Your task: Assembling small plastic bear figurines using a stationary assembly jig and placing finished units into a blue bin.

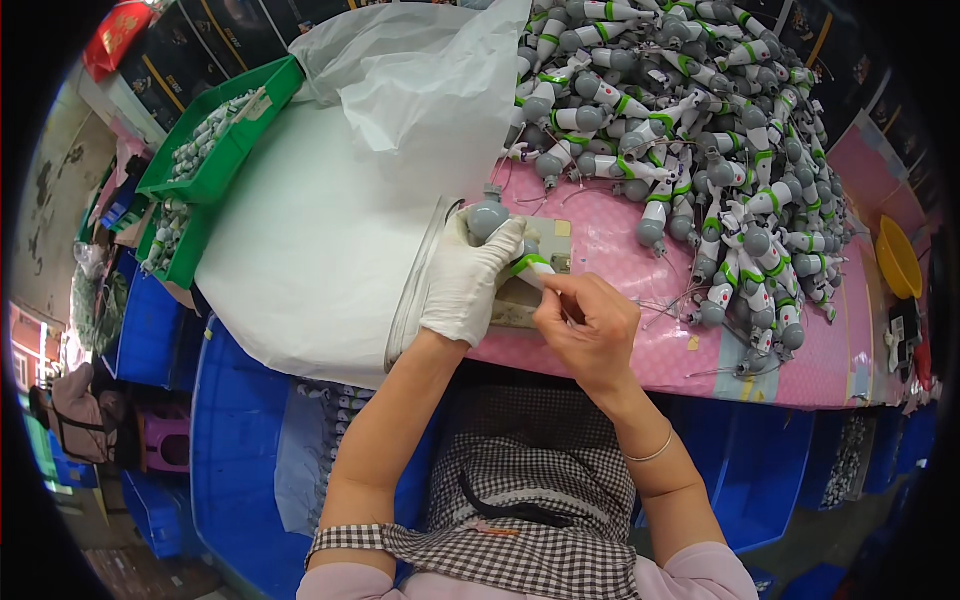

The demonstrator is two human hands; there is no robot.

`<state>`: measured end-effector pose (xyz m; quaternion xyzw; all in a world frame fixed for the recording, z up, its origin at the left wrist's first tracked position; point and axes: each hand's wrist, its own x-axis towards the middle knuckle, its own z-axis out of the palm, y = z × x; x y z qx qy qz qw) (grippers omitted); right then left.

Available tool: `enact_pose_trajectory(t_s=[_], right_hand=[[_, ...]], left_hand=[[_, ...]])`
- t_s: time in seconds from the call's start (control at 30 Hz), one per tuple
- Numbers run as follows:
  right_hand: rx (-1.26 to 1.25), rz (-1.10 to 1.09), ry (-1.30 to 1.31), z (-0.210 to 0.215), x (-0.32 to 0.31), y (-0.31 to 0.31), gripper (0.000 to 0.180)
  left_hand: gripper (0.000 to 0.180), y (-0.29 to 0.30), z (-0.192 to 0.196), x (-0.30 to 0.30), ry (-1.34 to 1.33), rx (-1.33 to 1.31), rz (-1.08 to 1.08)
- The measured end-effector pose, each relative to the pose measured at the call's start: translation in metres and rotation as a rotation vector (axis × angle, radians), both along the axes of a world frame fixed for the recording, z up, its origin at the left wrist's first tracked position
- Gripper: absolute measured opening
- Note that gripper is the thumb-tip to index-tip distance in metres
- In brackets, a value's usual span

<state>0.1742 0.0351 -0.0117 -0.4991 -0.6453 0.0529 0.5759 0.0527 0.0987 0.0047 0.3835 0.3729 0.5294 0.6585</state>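
My left hand (468,282), in a white glove, grips a toy part (497,228) with a grey ball end and a white body ringed in green. It rests over a small beige block (523,300) on the pink table cover (620,250). My bare right hand (588,325) pinches the lower white end of the same part, just below the green band. A silver bracelet sits on my right wrist.
A big heap of the same grey, white and green parts (690,110) covers the table's far right. A large white bag (330,230) lies to the left, green trays of parts (215,135) beyond it. Blue crates (240,440) stand below the table. A yellow bowl (898,258) sits far right.
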Motion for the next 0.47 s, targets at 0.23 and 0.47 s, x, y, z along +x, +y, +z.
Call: enact_pose_trajectory(t_s=[0.23,0.47], right_hand=[[0.055,-0.002,-0.011,-0.0047,0.0007,0.0027,0.014],[0.062,0.009,-0.027,-0.0056,0.0028,0.0030,0.012]], left_hand=[[0.030,0.0026,-0.0061,-0.0002,0.050,0.017,-0.006],[0.032,0.0009,-0.0048,0.0007,0.057,0.022,-0.008]])
